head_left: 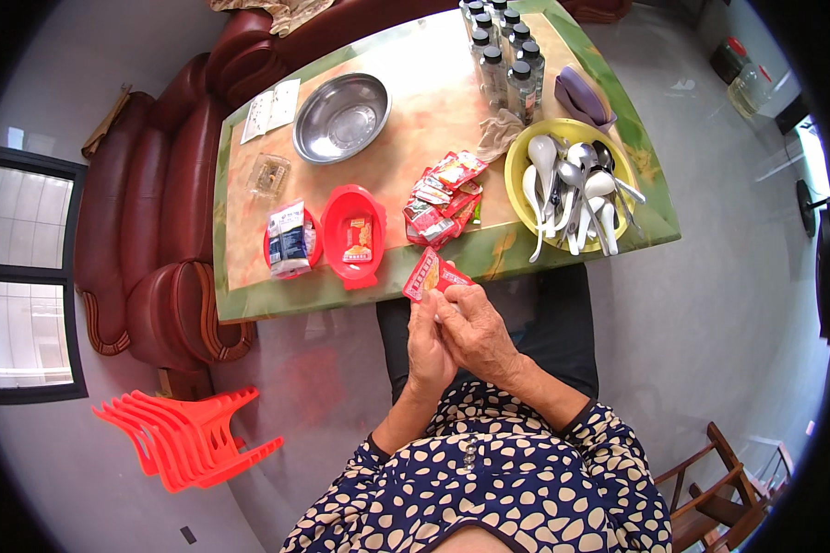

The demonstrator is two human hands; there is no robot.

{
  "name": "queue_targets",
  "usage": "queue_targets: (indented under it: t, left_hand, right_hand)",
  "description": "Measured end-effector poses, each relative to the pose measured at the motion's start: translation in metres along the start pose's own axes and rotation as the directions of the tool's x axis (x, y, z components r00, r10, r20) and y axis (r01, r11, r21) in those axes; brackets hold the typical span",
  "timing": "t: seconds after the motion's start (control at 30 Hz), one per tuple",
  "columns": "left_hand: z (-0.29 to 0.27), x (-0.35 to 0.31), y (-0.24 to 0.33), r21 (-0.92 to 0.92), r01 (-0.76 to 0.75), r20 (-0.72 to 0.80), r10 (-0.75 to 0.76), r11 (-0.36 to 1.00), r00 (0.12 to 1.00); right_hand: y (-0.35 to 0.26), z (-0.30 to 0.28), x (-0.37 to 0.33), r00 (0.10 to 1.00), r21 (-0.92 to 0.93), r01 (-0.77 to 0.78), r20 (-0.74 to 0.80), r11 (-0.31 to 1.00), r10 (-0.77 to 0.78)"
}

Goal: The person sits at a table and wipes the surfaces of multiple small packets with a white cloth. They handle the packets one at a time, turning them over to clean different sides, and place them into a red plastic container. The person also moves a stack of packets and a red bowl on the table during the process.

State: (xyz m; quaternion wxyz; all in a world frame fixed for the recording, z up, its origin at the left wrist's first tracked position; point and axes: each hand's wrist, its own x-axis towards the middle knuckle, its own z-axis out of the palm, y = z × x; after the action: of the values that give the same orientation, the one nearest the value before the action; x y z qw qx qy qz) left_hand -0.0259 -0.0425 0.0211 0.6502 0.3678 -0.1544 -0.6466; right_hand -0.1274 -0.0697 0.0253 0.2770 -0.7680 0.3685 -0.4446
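Observation:
Just off the table's near edge, my two hands meet on small red seasoning packets [424, 276]; two red corners show, fanned apart. My left hand [430, 355] is closed around their lower end. Pressed against it, my right hand [481, 337] has its fingers closed on the packets too, and its fingertips are partly hidden. Beyond my hands a loose pile of similar red packets [443, 198] lies on the table. To the left, a red plastic basket [374, 267] holds one red and yellow packet [357, 241]. Next to it, a red bowl [317, 241] contains a blue and white pouch [289, 241].
On the green-edged table [526, 261] stand a yellow basin [516, 198] of spoons and ladles, several black-capped bottles [493, 78], a steel bowl [341, 120], a glass ashtray [269, 175] and a purple case [581, 99]. Red plastic chairs [189, 442] and a leather sofa [143, 198] are at left.

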Motion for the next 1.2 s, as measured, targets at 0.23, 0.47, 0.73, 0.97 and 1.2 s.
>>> queue_targets:
  t: [0.23,0.47,0.73,0.97,1.2]
  left_hand:
    - [0.001,0.007,0.008,-0.07,0.066,-0.008,-0.067,0.995,0.998]
    - [0.011,0.004,0.009,-0.08,0.093,-0.045,-0.097,0.992,0.994]
    - [0.014,-0.001,0.01,-0.067,0.181,0.008,-0.181,0.981,0.983]
    - [0.003,0.007,0.008,-0.05,0.202,0.074,-0.198,0.978,0.977]
    - [0.012,0.002,0.008,0.008,0.223,0.05,-0.223,0.975,0.974]
  right_hand:
    - [-0.01,-0.034,0.019,0.985,0.272,-0.173,0.045,0.947,0.167]
    - [0.0,-0.011,0.021,0.992,-0.004,0.038,-0.117,0.999,-0.038]
    - [0.014,-0.025,0.017,0.993,-0.122,-0.116,-0.042,0.986,0.111]
    - [0.001,-0.016,0.025,0.998,0.117,0.051,0.038,0.992,-0.056]
    - [0.007,-0.013,0.034,0.994,-0.115,-0.015,-0.108,0.993,0.003]
